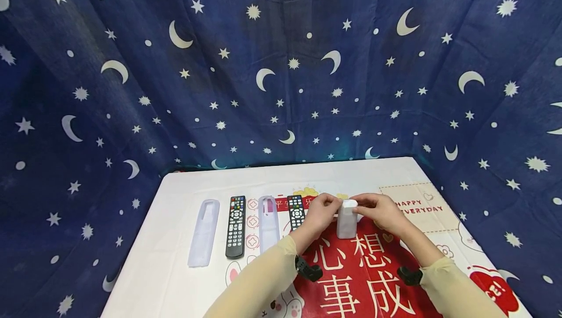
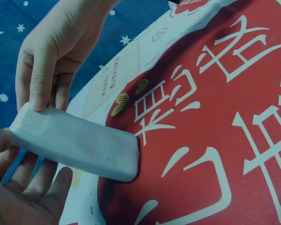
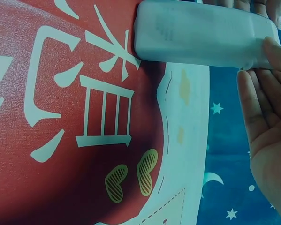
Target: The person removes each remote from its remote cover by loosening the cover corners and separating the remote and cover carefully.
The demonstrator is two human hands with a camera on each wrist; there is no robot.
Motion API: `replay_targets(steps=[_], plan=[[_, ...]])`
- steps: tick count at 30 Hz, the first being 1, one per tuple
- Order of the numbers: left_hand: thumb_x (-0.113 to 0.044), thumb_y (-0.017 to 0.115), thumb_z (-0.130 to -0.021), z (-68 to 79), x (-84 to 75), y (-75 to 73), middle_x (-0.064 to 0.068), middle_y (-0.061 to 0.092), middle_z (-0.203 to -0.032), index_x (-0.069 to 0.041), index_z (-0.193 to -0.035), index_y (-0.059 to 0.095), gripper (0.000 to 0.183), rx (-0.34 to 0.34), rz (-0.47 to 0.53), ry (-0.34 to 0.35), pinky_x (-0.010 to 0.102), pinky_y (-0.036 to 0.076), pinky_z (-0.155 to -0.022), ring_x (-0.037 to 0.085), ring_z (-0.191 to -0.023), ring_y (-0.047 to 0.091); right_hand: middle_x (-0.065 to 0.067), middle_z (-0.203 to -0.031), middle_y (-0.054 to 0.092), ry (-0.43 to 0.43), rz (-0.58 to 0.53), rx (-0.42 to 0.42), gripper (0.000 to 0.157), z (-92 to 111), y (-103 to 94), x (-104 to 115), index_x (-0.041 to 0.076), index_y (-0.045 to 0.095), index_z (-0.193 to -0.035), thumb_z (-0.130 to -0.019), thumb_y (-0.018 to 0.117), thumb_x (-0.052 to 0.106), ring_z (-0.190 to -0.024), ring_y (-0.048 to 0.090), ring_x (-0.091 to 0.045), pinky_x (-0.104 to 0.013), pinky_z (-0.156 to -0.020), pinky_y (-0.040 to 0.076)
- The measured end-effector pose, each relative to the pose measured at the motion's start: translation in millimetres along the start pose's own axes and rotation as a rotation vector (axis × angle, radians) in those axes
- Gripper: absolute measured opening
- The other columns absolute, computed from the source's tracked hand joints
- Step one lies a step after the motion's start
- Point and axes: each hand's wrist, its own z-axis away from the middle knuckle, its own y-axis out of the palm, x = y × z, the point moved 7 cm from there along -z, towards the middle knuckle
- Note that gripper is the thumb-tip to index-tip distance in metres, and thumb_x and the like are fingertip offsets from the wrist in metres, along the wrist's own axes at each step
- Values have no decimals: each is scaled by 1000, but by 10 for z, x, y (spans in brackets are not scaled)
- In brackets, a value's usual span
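Note:
A white remote control [image 1: 347,223] stands tilted on the red part of the tablecloth, its lower end touching the cloth. My left hand [image 1: 322,210] holds its upper end from the left, and my right hand [image 1: 381,210] pinches the same end from the right. In the left wrist view, the right thumb lies on the face of the white remote control [image 2: 84,140], with the left fingers [image 2: 51,187] spread beneath. The right wrist view shows faint marks on the remote control [image 3: 201,33] and the right hand [image 3: 271,126] at its end.
To the left lie two black remote controls, one [image 1: 235,228] between two translucent remote covers and one [image 1: 296,210] nearer my left hand. The covers are a left one [image 1: 204,232] and a middle one [image 1: 269,225]. A dark starry curtain [image 1: 281,89] hangs behind the table [image 1: 153,259].

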Motion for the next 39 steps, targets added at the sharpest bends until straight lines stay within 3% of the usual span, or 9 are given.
replay_targets(steps=[7, 11, 15, 21, 27, 31, 34, 39], plan=[[-22, 59, -105, -49, 50, 17, 6, 64, -103, -4, -107, 66, 20, -12, 58, -73, 46, 58, -89, 18, -93, 68, -8, -117, 72, 29, -12, -3, 45, 19, -8, -12, 8, 71, -126, -91, 79, 34, -104, 68, -25, -36, -90, 58], [-18, 59, -104, -68, 139, 18, 10, 64, -91, 1, -103, 66, 20, -46, 62, -120, 37, 61, -80, 15, -78, 66, -9, -117, 72, 22, -11, 3, 44, 36, -18, -26, 9, 71, -127, -91, 79, 34, -104, 67, -25, -32, -88, 57], [-14, 60, -103, -87, 199, 24, 9, 62, -80, 0, -96, 63, 17, -59, -64, -124, 36, 62, -71, 16, -68, 64, -8, -115, 73, 1, -11, 11, 42, 37, -26, -2, 8, 72, -125, -91, 80, 32, -99, 66, -23, -25, -84, 55], [-4, 54, -100, -89, 214, 41, 6, 56, -68, -4, -87, 56, 13, 21, -332, -165, 39, 62, -65, 26, -68, 67, -7, -111, 73, -30, -4, 8, 39, 7, -27, 40, 7, 73, -121, -90, 81, 28, -97, 67, -23, -26, -83, 56], [-11, 54, -103, -74, 225, 32, 12, 64, -77, -1, -90, 63, 19, 83, -325, -174, 39, 62, -68, 29, -74, 69, -7, -108, 72, -8, -15, 41, 34, -60, 4, 5, 6, 71, -119, -90, 81, 22, -97, 67, -23, -31, -80, 57], [-14, 53, -106, -64, 157, -23, 17, 67, -88, 2, -103, 67, 21, 89, -306, -126, 38, 61, -69, 27, -74, 68, -8, -106, 72, -11, 4, 58, 37, -137, -3, 18, 3, 70, -123, -92, 78, 22, -94, 65, -24, -35, -77, 58], [-13, 55, -102, -65, 41, -103, 11, 67, -91, 0, -110, 69, 20, 52, -394, -34, 33, 57, -70, 19, -76, 63, -10, -101, 73, 8, 24, 61, 37, -198, -9, 40, -1, 71, -121, -92, 77, 21, -89, 66, -26, -42, -76, 60], [-12, 59, -96, -57, -60, -175, -1, 65, -95, -9, -112, 73, 21, -17, -545, 98, 29, 50, -75, 11, -81, 56, -11, -93, 71, 118, 57, 43, 34, -286, -8, 54, -6, 71, -111, -91, 77, 22, -79, 67, -23, -47, -76, 61]])
